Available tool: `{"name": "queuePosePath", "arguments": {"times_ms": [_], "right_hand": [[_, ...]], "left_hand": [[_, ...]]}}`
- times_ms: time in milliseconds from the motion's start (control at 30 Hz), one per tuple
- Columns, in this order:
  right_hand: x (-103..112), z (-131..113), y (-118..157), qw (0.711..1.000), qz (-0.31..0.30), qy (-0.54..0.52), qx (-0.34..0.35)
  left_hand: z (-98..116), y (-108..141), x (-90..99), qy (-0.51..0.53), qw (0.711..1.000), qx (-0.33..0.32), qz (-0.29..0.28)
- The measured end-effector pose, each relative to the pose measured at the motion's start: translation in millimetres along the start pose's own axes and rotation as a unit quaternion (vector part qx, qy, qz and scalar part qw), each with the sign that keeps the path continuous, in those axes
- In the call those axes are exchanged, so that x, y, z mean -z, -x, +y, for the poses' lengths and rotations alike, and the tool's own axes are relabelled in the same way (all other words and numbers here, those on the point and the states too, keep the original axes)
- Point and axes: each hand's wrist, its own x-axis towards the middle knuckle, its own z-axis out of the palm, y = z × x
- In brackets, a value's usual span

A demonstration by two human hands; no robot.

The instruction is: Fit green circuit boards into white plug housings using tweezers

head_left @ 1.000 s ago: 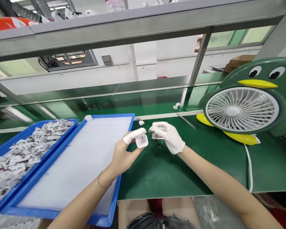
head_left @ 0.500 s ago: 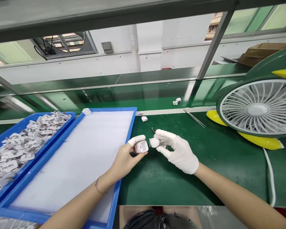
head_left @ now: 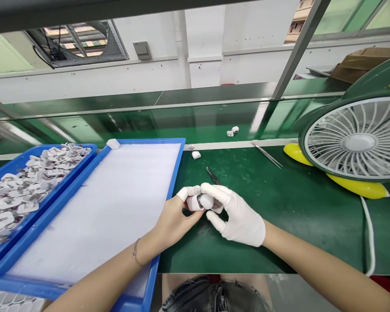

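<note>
My left hand (head_left: 172,219), with a white finger cot on it, is closed around a small white plastic housing (head_left: 192,203). In my white-gloved right hand (head_left: 243,219), between thumb and fingers, is a white piece with a rounded end (head_left: 207,201). The rounded piece meets the housing's open end; how deep it sits I cannot tell, since the fingers partly cover it. Just beyond my right fingers lies a dark, slim pointed tool (head_left: 212,175). Farther back on the green bench rests a small white part (head_left: 196,154).
A blue tray (head_left: 178,167) lined in white lies to the left. Beyond it, another blue tray (head_left: 92,149) holds a heap of white parts (head_left: 29,184). Metal tweezers (head_left: 267,155) lie at the back right, near a green fan (head_left: 359,141) with yellow feet. Two small white pieces (head_left: 233,131) sit farther back.
My right hand has moved left, bringing the rounded piece from a small gap away up to the housing. The dark tool shows more now. The camera view has shifted slightly.
</note>
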Motion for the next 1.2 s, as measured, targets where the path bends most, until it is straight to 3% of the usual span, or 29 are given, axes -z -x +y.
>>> {"name": "queuePosePath", "arguments": {"times_ms": [167, 367, 600, 767, 1000, 1100, 1200], "right_hand": [[-3, 5, 0, 0.998, 0.004, 0.035, 0.052], [3, 6, 5, 0.994, -0.004, 0.103, 0.027], [4, 4, 3, 0.988, -0.010, 0.150, 0.047], [5, 4, -5, 0.988, -0.085, 0.119, 0.048], [8, 3, 1, 0.972, -0.050, 0.222, 0.054], [7, 4, 4, 0.980, -0.019, 0.187, 0.058], [8, 6, 5, 0.991, -0.001, 0.132, 0.020]], "left_hand": [[1, -2, -2.0, 0.038, 0.999, 0.024, 0.010], [-3, -5, -0.6, 0.043, 0.999, 0.028, 0.016], [-3, -3, -2.6, 0.033, 0.999, 0.025, -0.013], [-4, -4, -3.4, 0.049, 0.998, 0.038, -0.018], [-4, -5, -3.3, 0.064, 0.997, 0.036, -0.023], [-3, -5, -2.5, 0.061, 0.997, 0.032, -0.035], [-2, -4, -0.6, 0.028, 0.998, 0.009, -0.054]]}}
